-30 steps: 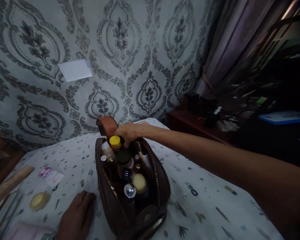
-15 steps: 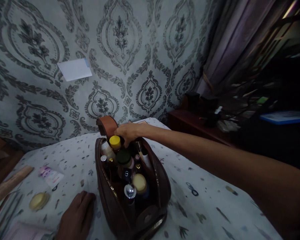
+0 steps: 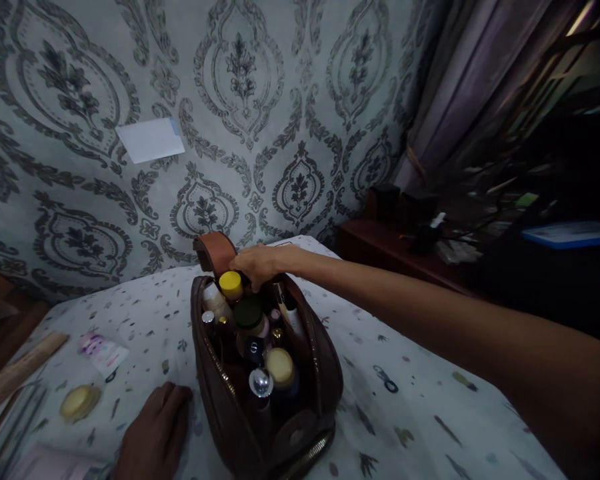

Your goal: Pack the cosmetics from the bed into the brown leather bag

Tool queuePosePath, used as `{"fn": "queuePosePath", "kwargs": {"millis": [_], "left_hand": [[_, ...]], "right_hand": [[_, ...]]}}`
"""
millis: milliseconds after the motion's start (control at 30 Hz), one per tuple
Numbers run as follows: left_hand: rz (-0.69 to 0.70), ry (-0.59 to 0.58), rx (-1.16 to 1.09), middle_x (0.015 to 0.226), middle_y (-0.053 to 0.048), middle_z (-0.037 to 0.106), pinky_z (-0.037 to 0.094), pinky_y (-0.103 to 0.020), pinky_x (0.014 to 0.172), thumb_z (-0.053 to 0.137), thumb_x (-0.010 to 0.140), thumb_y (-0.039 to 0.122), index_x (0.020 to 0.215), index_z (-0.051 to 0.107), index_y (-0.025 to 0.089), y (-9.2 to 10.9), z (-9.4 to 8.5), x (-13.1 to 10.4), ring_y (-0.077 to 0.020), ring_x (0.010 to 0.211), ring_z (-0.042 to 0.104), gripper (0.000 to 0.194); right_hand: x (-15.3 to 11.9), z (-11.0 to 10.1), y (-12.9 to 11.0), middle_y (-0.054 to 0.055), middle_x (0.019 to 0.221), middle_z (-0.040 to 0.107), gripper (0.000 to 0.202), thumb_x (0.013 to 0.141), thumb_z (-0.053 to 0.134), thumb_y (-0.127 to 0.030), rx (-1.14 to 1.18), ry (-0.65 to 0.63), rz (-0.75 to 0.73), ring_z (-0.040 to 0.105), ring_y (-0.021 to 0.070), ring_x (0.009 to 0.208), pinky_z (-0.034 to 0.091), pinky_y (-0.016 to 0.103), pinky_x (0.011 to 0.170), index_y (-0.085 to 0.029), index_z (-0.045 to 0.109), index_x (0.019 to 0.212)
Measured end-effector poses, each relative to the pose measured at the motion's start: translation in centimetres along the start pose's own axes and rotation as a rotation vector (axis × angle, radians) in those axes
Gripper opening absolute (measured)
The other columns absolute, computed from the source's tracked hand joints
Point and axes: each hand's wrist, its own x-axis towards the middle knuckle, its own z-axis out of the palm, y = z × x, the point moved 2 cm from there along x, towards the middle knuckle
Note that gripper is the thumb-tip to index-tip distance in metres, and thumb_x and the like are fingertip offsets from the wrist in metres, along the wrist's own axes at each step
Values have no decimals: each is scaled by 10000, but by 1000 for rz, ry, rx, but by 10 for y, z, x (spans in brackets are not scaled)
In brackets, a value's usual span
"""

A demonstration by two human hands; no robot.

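A dark brown toiletry bag [image 3: 213, 407] stands unzipped on the patterned sheet, packed with several bottles and jars. Among them show a yellow-capped bottle [image 3: 231, 285], a dark green-lidded jar [image 3: 248, 313], a cream-lidded jar [image 3: 280, 367] and a silver-capped bottle [image 3: 261, 383]. My right hand [image 3: 258, 264] reaches over to the bag's far end, closed on its rim beside a tan strap [image 3: 217, 252]; the fingertips are partly hidden. Left of the bag, my left hand [image 3: 155, 433] rests on the sheet with its fingers curled under, nothing visible in it.
On the left lie a pink and white tube [image 3: 104, 353], a round yellowish container [image 3: 79, 403], a wooden strip [image 3: 23, 367] and a pale pink item [image 3: 55, 463]. A patterned wall [image 3: 250, 167] rises behind. A reddish-brown cabinet [image 3: 380, 243] stands at the right.
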Motion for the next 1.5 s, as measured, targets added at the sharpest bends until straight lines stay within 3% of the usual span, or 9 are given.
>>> {"fn": "queuePosePath", "kwargs": {"millis": [133,300,667,1000,1200,1333,1500], "left_hand": [[-8,16,24,989,-39,703,603,-279,691,405,953,313,1119,576,279,-1,1,-2,-195,848,714,240],[-52,-74,-18,978,-40,702,598,-282,697,440,929,302,1110,585,277,-6,5,-6,-198,851,708,233],[-27,-20,-11,983,-39,698,599,-277,697,406,961,326,1106,582,278,-2,2,-4,-194,850,711,233],[-46,-23,-45,925,-17,677,584,-266,679,423,937,255,1072,575,279,5,-4,4,-177,797,693,204],[-64,-25,-48,932,-36,659,574,-270,678,420,946,263,1079,570,257,5,-3,3,-186,807,679,200],[-64,-49,-78,942,-31,662,563,-270,670,455,923,233,1056,570,261,5,-4,3,-186,817,676,178],[-185,-143,-131,898,-30,655,548,-314,686,425,919,222,954,589,259,10,-7,7,-201,802,661,172]], "right_hand": [[3,4,4,69,1141,684,490,676,742,-212,3,-7,14,634,262,1018,473,300,749,-200,638,1155],[5,7,5,72,1124,684,444,690,677,-187,20,9,-19,652,257,958,470,297,673,-205,640,1132],[5,7,6,67,1066,707,408,697,662,-168,41,3,-42,650,225,924,465,262,669,-181,659,1105],[4,4,7,60,1143,694,410,718,666,-185,57,4,-38,640,249,1008,480,292,781,-209,652,1128],[-10,-5,-6,98,1188,675,379,789,536,-53,-14,16,-1,595,273,1131,469,345,838,-175,653,1128],[-19,-12,-10,120,1181,682,398,823,527,-52,-20,71,34,599,272,1126,452,321,800,-162,647,1187],[-32,-20,-11,120,1069,717,363,876,515,-110,-17,228,80,630,246,1031,408,295,750,-158,656,1207]]}}
